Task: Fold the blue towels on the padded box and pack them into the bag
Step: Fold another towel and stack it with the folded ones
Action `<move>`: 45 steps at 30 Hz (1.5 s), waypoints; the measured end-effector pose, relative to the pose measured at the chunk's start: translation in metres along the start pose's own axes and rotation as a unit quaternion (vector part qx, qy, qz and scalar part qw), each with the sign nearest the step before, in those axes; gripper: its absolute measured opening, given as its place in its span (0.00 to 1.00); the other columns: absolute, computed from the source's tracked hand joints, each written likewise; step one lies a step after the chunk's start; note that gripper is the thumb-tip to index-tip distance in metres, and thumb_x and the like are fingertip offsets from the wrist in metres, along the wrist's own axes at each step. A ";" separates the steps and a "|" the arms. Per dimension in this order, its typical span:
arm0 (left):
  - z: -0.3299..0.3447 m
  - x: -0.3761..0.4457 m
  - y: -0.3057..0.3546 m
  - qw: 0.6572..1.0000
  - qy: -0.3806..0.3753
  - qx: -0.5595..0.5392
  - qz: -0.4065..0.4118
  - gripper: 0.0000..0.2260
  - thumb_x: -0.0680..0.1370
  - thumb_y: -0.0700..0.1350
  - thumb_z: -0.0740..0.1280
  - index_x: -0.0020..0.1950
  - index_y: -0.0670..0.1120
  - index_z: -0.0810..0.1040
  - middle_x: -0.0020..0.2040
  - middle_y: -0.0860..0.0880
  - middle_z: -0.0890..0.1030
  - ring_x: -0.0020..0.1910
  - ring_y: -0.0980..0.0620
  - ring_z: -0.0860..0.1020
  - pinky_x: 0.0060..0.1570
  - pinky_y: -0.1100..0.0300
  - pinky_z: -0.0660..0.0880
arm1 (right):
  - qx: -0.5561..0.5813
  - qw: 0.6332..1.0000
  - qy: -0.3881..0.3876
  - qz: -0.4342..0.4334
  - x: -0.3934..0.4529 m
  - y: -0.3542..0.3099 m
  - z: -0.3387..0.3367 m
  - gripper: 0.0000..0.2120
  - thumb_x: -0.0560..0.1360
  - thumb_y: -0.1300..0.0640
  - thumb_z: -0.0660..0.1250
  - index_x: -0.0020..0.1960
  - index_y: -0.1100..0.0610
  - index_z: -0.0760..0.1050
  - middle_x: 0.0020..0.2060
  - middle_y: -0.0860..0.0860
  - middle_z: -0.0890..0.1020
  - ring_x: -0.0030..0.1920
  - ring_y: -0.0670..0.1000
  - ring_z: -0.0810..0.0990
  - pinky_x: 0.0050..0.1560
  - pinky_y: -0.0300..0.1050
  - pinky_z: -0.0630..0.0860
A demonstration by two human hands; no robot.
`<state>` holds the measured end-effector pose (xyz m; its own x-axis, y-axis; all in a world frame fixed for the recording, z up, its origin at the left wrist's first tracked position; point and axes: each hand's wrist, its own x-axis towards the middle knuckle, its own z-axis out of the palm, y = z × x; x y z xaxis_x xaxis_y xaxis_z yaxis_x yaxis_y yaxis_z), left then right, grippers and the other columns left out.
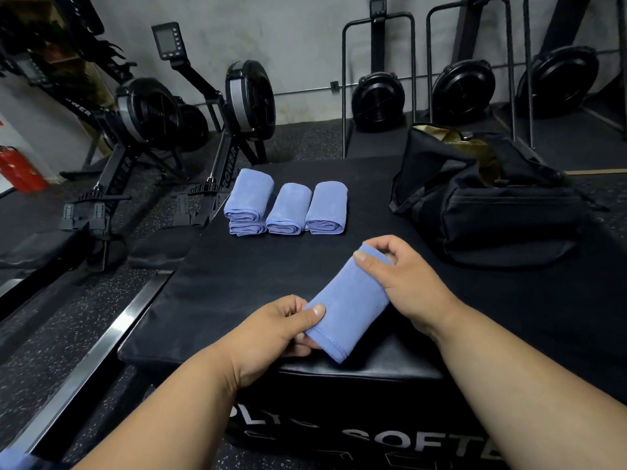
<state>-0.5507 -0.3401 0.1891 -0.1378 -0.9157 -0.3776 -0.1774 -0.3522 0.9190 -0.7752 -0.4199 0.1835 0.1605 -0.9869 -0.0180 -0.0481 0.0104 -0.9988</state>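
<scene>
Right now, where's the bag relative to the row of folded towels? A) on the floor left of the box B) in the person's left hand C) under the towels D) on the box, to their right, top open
D: the black bag sits on the padded box, right of the folded towels, its top gaping open.

Black padded box [237, 293] on speckled gym floor [68, 334], folded blue towels [286, 208] in a row at 11 o'clock, leftmost stacked double, black bag [485, 205] at 2 o'clock, unzipped.
</scene>
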 end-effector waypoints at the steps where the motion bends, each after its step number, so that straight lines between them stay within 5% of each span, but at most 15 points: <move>1: 0.003 0.002 0.002 1.000 -0.003 -0.004 -0.003 0.11 0.82 0.54 0.70 0.49 0.47 0.76 0.39 0.51 0.82 0.39 0.56 0.81 0.49 0.58 0.76 | 0.001 1.000 0.014 0.002 0.003 0.002 -0.001 0.14 0.74 0.41 0.76 0.57 0.43 0.80 0.51 0.49 0.86 0.51 0.46 0.85 0.57 0.48 0.81; 4: 0.012 0.017 0.005 0.999 0.019 -0.028 0.006 0.09 0.84 0.49 0.67 0.59 0.46 0.81 0.42 0.52 0.83 0.38 0.57 0.80 0.47 0.59 0.76 | 0.012 0.998 0.063 0.012 0.009 0.002 -0.009 0.19 0.77 0.37 0.71 0.65 0.40 0.77 0.51 0.48 0.85 0.53 0.45 0.84 0.65 0.51 0.79; 7: 0.025 0.037 0.014 0.993 0.061 -0.105 0.002 0.08 0.85 0.49 0.66 0.56 0.46 0.81 0.46 0.48 0.85 0.42 0.54 0.83 0.52 0.58 0.76 | 0.009 0.995 0.095 0.007 0.014 0.000 -0.019 0.23 0.80 0.37 0.67 0.72 0.42 0.71 0.50 0.41 0.82 0.55 0.44 0.82 0.67 0.51 0.76; 10: 0.034 0.064 0.030 0.982 0.094 -0.167 -0.001 0.07 0.85 0.50 0.66 0.55 0.48 0.79 0.46 0.48 0.86 0.44 0.52 0.84 0.51 0.57 0.77 | -0.033 0.991 0.129 -0.005 0.015 0.003 -0.026 0.31 0.71 0.30 0.64 0.72 0.38 0.71 0.61 0.46 0.80 0.61 0.48 0.80 0.69 0.50 0.74; 17: 0.060 0.134 0.080 0.974 0.115 -0.193 0.028 0.13 0.85 0.53 0.66 0.59 0.45 0.82 0.44 0.49 0.86 0.43 0.52 0.84 0.49 0.58 0.79 | -0.116 0.978 0.173 -0.005 0.020 0.012 -0.044 0.22 0.79 0.38 0.66 0.72 0.38 0.71 0.61 0.46 0.79 0.58 0.45 0.78 0.61 0.47 0.74; 25: 0.074 0.220 0.099 0.977 0.156 -0.142 0.020 0.14 0.86 0.53 0.64 0.52 0.44 0.81 0.43 0.47 0.84 0.40 0.51 0.82 0.44 0.59 0.80 | -0.268 0.948 0.168 0.019 0.027 0.024 -0.061 0.23 0.79 0.46 0.68 0.73 0.41 0.70 0.63 0.45 0.76 0.59 0.47 0.78 0.58 0.47 0.75; 29: 0.067 0.244 0.079 0.976 0.213 0.021 -0.026 0.20 0.82 0.58 0.63 0.46 0.42 0.81 0.38 0.46 0.85 0.41 0.44 0.84 0.50 0.52 0.81 | -0.308 0.939 0.150 0.028 0.034 0.030 -0.060 0.23 0.79 0.44 0.68 0.73 0.42 0.71 0.60 0.44 0.77 0.58 0.46 0.78 0.55 0.45 0.74; 32: 0.065 0.236 0.077 0.929 0.277 0.245 -0.010 0.23 0.83 0.60 0.59 0.42 0.43 0.78 0.41 0.45 0.82 0.46 0.41 0.79 0.48 0.53 0.72 | -0.330 0.932 0.147 0.023 0.039 0.035 -0.059 0.22 0.78 0.44 0.68 0.71 0.43 0.72 0.58 0.44 0.78 0.58 0.48 0.78 0.56 0.45 0.75; 36: 0.074 0.212 0.068 0.877 0.322 0.337 0.118 0.15 0.83 0.59 0.62 0.50 0.47 0.74 0.45 0.51 0.80 0.46 0.44 0.78 0.43 0.52 0.68 | -0.342 0.928 0.146 0.020 0.043 0.037 -0.057 0.21 0.78 0.45 0.68 0.70 0.44 0.74 0.56 0.45 0.79 0.58 0.49 0.78 0.57 0.45 0.74; 38: 0.076 0.211 0.061 0.814 0.311 0.410 0.269 0.09 0.81 0.53 0.66 0.55 0.49 0.77 0.52 0.50 0.79 0.50 0.45 0.77 0.47 0.51 0.70 | -0.347 0.926 0.146 0.016 0.044 0.038 -0.057 0.21 0.77 0.45 0.68 0.69 0.44 0.74 0.57 0.45 0.80 0.59 0.50 0.78 0.59 0.46 0.75; 40: 0.075 0.221 0.057 0.726 0.256 0.517 0.375 0.15 0.78 0.49 0.67 0.64 0.50 0.80 0.66 0.46 0.78 0.59 0.42 0.75 0.57 0.49 0.72 | -0.352 0.924 0.146 0.013 0.044 0.040 -0.057 0.21 0.77 0.45 0.68 0.69 0.45 0.75 0.57 0.46 0.80 0.60 0.50 0.78 0.61 0.48 0.75; 42: 0.071 0.233 0.053 0.686 0.182 0.608 0.357 0.20 0.79 0.51 0.65 0.71 0.52 0.79 0.75 0.44 0.74 0.66 0.39 0.73 0.63 0.47 0.71 | -0.355 0.924 0.144 0.008 0.042 0.042 -0.056 0.20 0.77 0.44 0.67 0.68 0.46 0.76 0.58 0.46 0.81 0.61 0.50 0.78 0.63 0.50 0.75; 45: 0.071 0.238 0.051 0.688 0.138 0.658 0.273 0.21 0.85 0.52 0.61 0.79 0.55 0.71 0.82 0.47 0.65 0.75 0.40 0.66 0.69 0.47 0.65 | -0.363 0.922 0.136 0.004 0.040 0.043 -0.055 0.18 0.77 0.44 0.67 0.65 0.46 0.78 0.58 0.45 0.81 0.61 0.51 0.78 0.65 0.51 0.75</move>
<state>-0.6618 -0.5626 0.1381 -0.3750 -0.9081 0.1864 -0.9268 0.3720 -0.0520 -0.8253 -0.4683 0.1422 -0.0914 -0.9921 0.0860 -0.7104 0.0044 -0.7038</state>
